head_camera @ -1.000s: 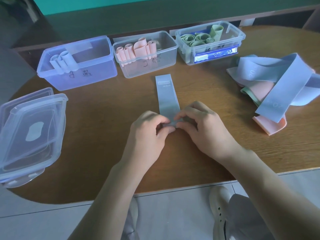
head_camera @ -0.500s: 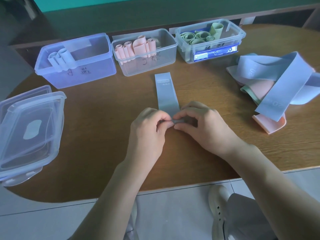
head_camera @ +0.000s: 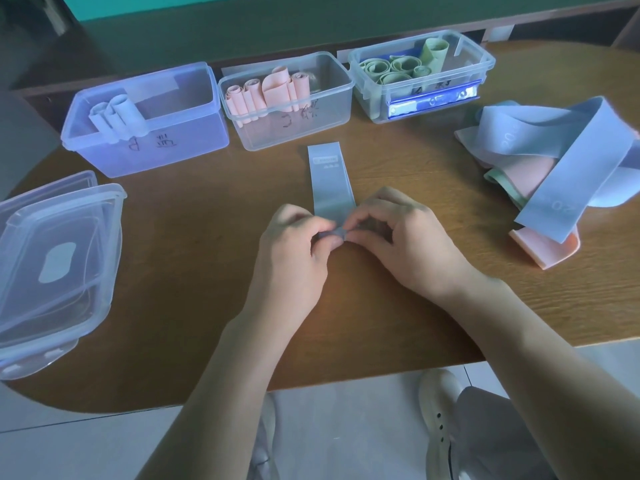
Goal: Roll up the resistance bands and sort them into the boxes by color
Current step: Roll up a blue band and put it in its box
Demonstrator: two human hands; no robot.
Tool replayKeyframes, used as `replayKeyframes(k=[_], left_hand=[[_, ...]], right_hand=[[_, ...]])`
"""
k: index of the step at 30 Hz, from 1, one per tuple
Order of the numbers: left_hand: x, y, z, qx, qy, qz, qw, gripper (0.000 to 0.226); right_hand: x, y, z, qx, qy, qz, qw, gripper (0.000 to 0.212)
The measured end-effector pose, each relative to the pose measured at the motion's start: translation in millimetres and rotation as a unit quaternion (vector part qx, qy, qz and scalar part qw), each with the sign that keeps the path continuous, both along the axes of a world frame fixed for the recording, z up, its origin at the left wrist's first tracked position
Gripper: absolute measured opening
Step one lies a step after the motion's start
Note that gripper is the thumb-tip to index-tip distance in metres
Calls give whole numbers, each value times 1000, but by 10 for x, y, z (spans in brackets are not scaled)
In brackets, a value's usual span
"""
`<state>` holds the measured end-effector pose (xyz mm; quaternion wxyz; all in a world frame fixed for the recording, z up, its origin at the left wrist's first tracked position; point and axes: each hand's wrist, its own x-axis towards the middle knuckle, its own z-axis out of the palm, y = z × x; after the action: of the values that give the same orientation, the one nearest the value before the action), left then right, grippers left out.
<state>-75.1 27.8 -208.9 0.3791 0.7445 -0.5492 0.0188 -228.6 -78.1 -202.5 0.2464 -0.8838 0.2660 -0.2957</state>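
A blue resistance band [head_camera: 330, 181] lies flat on the wooden table [head_camera: 194, 258], pointing away from me. Its near end is curled into a small roll. My left hand [head_camera: 294, 251] and my right hand [head_camera: 401, 247] both pinch that roll between thumb and fingertips. Behind it stand three boxes: a blue box [head_camera: 194, 133] with rolled blue bands, a clear box [head_camera: 311, 123] with rolled pink bands, and a clear box [head_camera: 377, 95] with rolled green bands.
A loose heap of blue, pink and green bands [head_camera: 561, 157] lies at the right. Stacked clear lids [head_camera: 52, 265] sit at the left edge. The table's front edge runs just below my forearms, with my shoe and the floor beyond it.
The roll at the near end has thickened a little and the flat length of the band has shortened. Both hands stay in the same spot.
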Motion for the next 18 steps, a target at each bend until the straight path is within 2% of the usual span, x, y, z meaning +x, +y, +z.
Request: replayKeyframes(k=[3,7,11,18], left_hand=[[3,-15,2,1,7,7,1000,16],[-44,-6,0,-12,8,22,1000,18],[-49,3,19,-30,2,4,1000,11],[-18,-31,11,-12,5,8,1000,20]], right_hand=[[-13,1,1,-3,-1,10,1000,8],[-24,-20,-2,6,12,8,1000,17],[-9,-35,-30,7,4,1,1000,19],[47,-60,-60,3,0,-22,1000,23]])
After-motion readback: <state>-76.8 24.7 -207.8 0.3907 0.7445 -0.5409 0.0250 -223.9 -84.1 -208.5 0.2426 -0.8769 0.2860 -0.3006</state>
